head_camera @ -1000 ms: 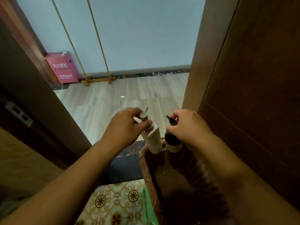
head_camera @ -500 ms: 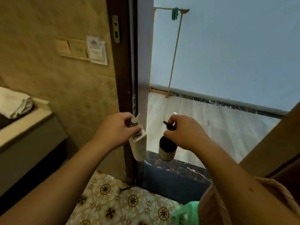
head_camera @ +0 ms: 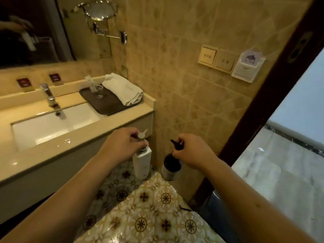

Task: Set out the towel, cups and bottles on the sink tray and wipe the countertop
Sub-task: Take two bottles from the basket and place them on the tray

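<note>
Left hand (head_camera: 122, 145) has its grip wrapped around the pump top of a white bottle (head_camera: 142, 163), right hand (head_camera: 190, 151) pinches a dark bottle (head_camera: 169, 167) by its pump. Both hang over the floor beside the worktop (head_camera: 112, 114), where a towel (head_camera: 123, 90) and cup (head_camera: 98, 90) sit on the tray (head_camera: 107, 105).

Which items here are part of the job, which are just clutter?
Job: white pump bottle in left hand; dark pump bottle in right hand; dark tray; folded white towel; clear cup; countertop.
Background: faucet; basin; wall mirror; switches.
</note>
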{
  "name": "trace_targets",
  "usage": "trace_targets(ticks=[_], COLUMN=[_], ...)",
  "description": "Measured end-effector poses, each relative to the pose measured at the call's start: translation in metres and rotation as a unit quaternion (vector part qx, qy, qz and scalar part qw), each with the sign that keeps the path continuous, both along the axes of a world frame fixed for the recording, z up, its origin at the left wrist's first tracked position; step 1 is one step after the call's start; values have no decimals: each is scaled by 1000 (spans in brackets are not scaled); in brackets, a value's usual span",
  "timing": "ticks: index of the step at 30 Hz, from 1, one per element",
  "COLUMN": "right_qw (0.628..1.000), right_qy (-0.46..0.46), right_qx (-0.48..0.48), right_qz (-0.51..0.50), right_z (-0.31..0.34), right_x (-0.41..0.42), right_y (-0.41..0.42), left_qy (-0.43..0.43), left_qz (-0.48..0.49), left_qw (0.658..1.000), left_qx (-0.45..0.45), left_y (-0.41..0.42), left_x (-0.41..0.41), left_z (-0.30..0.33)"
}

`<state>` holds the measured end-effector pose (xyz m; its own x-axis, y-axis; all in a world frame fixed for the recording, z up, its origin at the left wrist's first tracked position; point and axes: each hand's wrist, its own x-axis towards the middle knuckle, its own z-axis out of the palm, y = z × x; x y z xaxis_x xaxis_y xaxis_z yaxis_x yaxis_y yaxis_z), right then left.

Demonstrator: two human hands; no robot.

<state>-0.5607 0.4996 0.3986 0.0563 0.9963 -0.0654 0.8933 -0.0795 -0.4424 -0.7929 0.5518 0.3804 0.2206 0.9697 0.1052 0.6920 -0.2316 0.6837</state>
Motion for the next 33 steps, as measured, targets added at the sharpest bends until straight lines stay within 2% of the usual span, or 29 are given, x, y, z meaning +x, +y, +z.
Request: trace_targets(ticks=[6, 15, 22, 33], right_qw=[996, 984, 973, 963], right_qy=[14, 42, 74, 78], right_qx=[12, -2, -30, -6], right_qz=[85, 174, 215, 259], right_z=[-8, -32, -45, -30], right_x=[-74, -137, -148, -153], right_y=[49, 138, 251, 415], left_qy=[-11, -15, -1, -58], left_qz=[93, 175, 226, 289], left_qw=[996, 984, 972, 955], left_qx=[-7, -37, -56, -23], left_y=[12, 60, 152, 288], left_x=[-76, -135, -146, -142], left_z=[-10, -29, -27, -5])
